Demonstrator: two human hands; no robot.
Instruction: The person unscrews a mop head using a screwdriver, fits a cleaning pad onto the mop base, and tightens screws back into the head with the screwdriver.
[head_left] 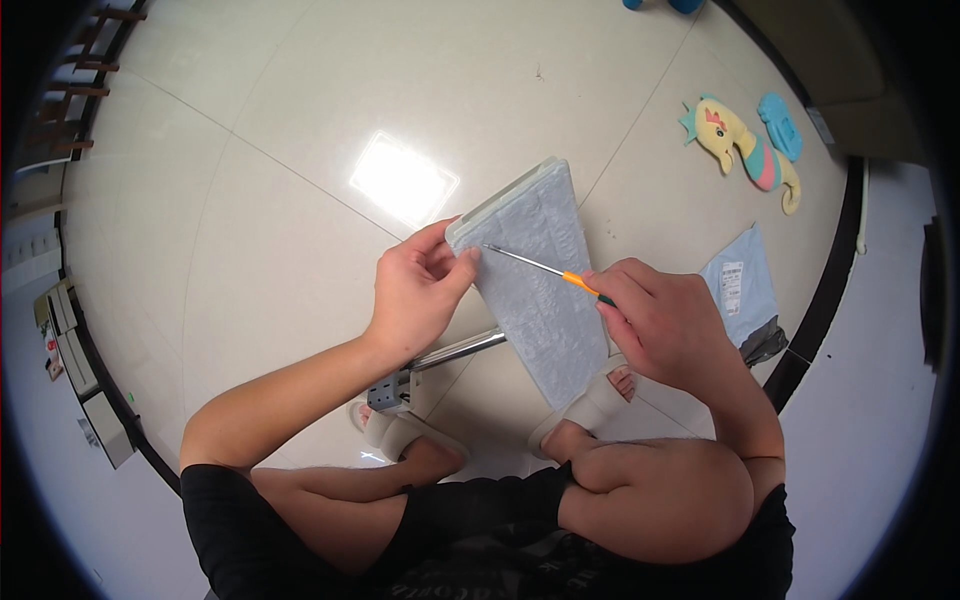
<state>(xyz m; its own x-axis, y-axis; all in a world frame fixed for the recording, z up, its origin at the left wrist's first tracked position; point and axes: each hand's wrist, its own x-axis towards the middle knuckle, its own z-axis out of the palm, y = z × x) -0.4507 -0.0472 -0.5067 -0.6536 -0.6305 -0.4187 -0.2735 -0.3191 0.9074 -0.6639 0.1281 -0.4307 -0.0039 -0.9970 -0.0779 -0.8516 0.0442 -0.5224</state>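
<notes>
My left hand (415,290) grips the near-left corner of a flat mop head (535,290), thumb on top and fingers at its pale edge. Grey, fluffy cloth covers the face turned up to me. In my right hand (655,315) is a screwdriver (535,263) with an orange and dark green handle. Its metal shaft points left across the cloth, and the tip lies close to my left thumb. Whether the tip presses into the cloth I cannot tell. From under the mop head a shiny metal pole (460,350) runs toward my left forearm.
A small grey block with holes (388,393) lies near my slippered feet. On the tiled floor to the right are a seahorse plush toy (745,150), a blue plastic item (780,127) and a pale blue mailing bag (742,285). Dark wooden furniture (75,90) stands far left.
</notes>
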